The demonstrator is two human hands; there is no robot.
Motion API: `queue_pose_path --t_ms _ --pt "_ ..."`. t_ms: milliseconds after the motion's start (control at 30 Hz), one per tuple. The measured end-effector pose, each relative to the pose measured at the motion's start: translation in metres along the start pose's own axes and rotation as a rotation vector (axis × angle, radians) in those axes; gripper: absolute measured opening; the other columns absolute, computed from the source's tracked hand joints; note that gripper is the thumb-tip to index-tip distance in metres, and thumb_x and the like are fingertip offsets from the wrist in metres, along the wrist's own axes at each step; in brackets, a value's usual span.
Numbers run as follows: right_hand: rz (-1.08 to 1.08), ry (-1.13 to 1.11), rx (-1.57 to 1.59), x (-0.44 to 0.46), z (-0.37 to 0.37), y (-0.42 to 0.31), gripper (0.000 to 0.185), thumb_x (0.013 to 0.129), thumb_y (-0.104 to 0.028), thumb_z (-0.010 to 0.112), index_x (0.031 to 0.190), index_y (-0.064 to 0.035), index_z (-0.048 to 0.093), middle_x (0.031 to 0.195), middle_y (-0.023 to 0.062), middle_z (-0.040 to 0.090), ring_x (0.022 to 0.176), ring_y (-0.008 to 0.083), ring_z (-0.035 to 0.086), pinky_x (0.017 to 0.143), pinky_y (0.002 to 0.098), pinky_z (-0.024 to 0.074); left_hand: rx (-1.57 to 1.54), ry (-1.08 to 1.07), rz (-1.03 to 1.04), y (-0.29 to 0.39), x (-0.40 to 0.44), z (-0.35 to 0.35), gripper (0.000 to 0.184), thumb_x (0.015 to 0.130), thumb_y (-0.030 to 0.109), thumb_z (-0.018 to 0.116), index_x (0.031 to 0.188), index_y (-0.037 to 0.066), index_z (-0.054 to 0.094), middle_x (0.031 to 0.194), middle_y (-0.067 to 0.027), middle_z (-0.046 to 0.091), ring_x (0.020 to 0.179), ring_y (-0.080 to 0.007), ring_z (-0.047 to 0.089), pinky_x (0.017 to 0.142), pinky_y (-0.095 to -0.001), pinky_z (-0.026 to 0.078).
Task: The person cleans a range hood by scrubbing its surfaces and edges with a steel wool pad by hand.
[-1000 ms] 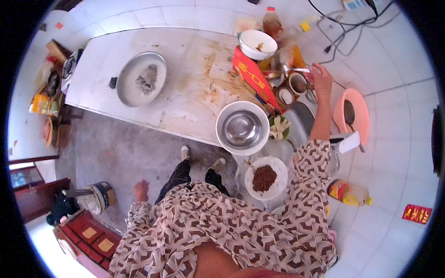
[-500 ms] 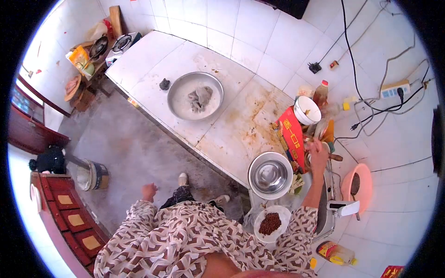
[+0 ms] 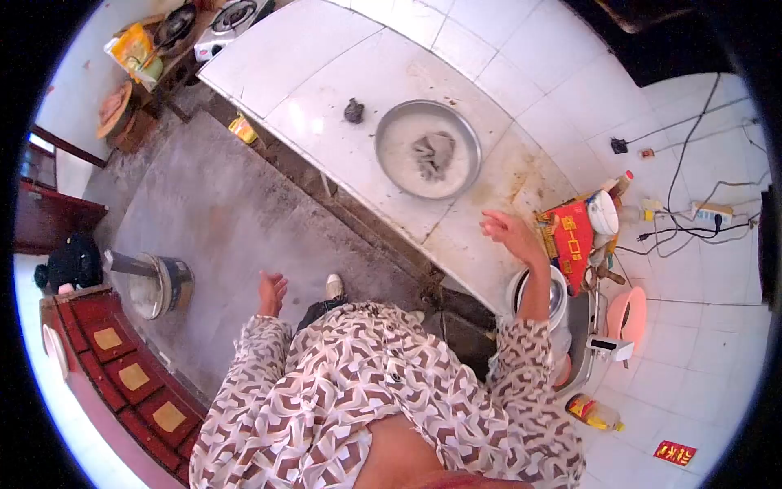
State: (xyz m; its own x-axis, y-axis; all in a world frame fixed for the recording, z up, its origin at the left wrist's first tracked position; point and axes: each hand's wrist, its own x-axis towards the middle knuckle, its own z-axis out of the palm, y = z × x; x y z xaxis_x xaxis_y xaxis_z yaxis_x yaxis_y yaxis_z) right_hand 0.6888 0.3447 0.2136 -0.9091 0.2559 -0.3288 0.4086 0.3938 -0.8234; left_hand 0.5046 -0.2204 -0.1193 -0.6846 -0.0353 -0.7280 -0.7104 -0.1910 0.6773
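While my right hand [image 3: 516, 236] is hovering open-fingered between the metal basin [image 3: 473, 148] and the red carton [image 3: 573, 244], my left hand [image 3: 273, 292] is hanging well apart, both empty. Nothing is looking finished: the crumpled grey lump [image 3: 436, 153] is lying in the basin, neither hand touching it.

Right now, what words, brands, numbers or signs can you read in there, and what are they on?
"一口": red box; the character before it may be "香", but I can't be sure.
Gold writing on the red card: too blurred.
Bottle label: too blurred.
Bucket and yellow bag: any print is unreadable.
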Motion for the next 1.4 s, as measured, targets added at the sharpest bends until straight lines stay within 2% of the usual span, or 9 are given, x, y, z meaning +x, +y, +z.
queue_pose_path --t_ms 167,433,633,767,933,1033,1067,1267,1400 --pt "-0.013 -0.059 -0.052 0.081 0.038 -0.055 0.043 0.089 -0.019 0.061 0.128 -0.0025 0.054 0.106 0.0113 0.068 0.096 0.0171 0.063 0.082 0.0308 0.0488 -0.175 0.058 -0.118 0.001 -0.008 -0.089 0.077 0.094 0.063 0.029 0.129 -0.003 0.047 0.129 -0.0153 0.053 0.116 -0.0281 0.053 0.092 -0.0369 0.045" --pt "-0.144 -0.097 -0.144 0.215 0.109 -0.092 0.059 0.079 -0.020 0.066 0.132 -0.0011 0.048 0.121 0.0224 0.059 0.108 0.0261 0.060 0.093 0.0369 0.0453 -0.486 0.207 -0.231 -0.002 0.011 -0.146 0.064 0.095 0.054 0.037 0.129 0.000 0.048 0.134 -0.0132 0.051 0.125 -0.0266 0.047 0.095 -0.0374 0.044" --pt "-0.161 0.270 -0.467 0.348 0.188 -0.041 0.092 0.074 -0.027 0.074 0.145 0.0017 0.022 0.139 0.0309 0.035 0.126 0.0422 0.040 0.104 0.0448 0.0375 -0.481 0.160 -0.102 0.082 0.050 -0.067 0.039 0.095 0.030 0.046 0.121 0.002 0.054 0.130 -0.0116 0.054 0.122 -0.0236 0.050 0.092 -0.0364 0.044" --pt "0.150 0.335 -0.427 0.348 0.229 -0.063 0.076 0.075 -0.022 0.071 0.137 -0.0027 0.033 0.130 0.0283 0.039 0.119 0.0453 0.042 0.099 0.0508 0.0401 -0.356 0.093 0.007 0.124 0.081 -0.029 0.030 0.095 0.022 0.048 0.116 0.002 0.057 0.122 -0.0100 0.060 0.116 -0.0231 0.054 0.091 -0.0370 0.045" --pt "-0.216 0.407 -0.603 0.380 0.267 -0.010 0.060 0.074 -0.014 0.076 0.125 -0.0043 0.047 0.124 0.0191 0.047 0.107 0.0349 0.055 0.081 0.0460 0.0509 -0.035 0.048 0.148 0.221 0.056 0.047 0.029 0.093 0.021 0.052 0.114 0.002 0.060 0.117 -0.0094 0.062 0.108 -0.0244 0.057 0.090 -0.0391 0.045" --pt "-0.025 0.054 0.137 0.381 0.217 -0.019 0.059 0.074 -0.014 0.075 0.124 -0.0021 0.047 0.107 0.0158 0.057 0.083 0.0241 0.062 0.064 0.0366 0.0546 0.334 0.009 0.293 0.210 0.075 0.065 0.032 0.091 0.020 0.056 0.118 0.002 0.059 0.120 -0.0124 0.061 0.110 -0.0277 0.057 0.092 -0.0402 0.044" --pt "-0.018 0.190 0.282 0.374 0.189 -0.044 0.058 0.074 -0.015 0.076 0.121 0.0003 0.047 0.092 0.0123 0.061 0.062 0.0162 0.060 0.051 0.0295 0.0521 0.477 -0.032 0.365 0.219 0.093 0.084 0.034 0.090 0.020 0.058 0.119 0.003 0.059 0.122 -0.0138 0.060 0.110 -0.0291 0.057 0.092 -0.0405 0.044" --pt "-0.366 0.844 0.294 0.316 -0.033 -0.143 0.046 0.078 -0.020 0.077 0.114 -0.0040 0.053 0.083 0.0048 0.060 0.066 0.0103 0.058 0.052 0.0239 0.0503 1.194 -0.142 0.910 0.228 0.167 0.194 0.053 0.082 0.028 0.068 0.126 0.005 0.053 0.135 -0.0214 0.047 0.128 -0.0366 0.041 0.101 -0.0454 0.038" --pt "-0.666 1.285 0.227 0.230 -0.132 -0.211 0.040 0.079 -0.010 0.074 0.114 -0.0051 0.054 0.093 0.0063 0.063 0.075 0.0110 0.060 0.060 0.0253 0.0528 1.512 -0.312 0.607 0.222 0.167 0.247 0.098 0.076 0.047 0.072 0.148 0.009 0.017 0.155 -0.0205 0.005 0.141 -0.0441 0.006 0.103 -0.0673 0.021"
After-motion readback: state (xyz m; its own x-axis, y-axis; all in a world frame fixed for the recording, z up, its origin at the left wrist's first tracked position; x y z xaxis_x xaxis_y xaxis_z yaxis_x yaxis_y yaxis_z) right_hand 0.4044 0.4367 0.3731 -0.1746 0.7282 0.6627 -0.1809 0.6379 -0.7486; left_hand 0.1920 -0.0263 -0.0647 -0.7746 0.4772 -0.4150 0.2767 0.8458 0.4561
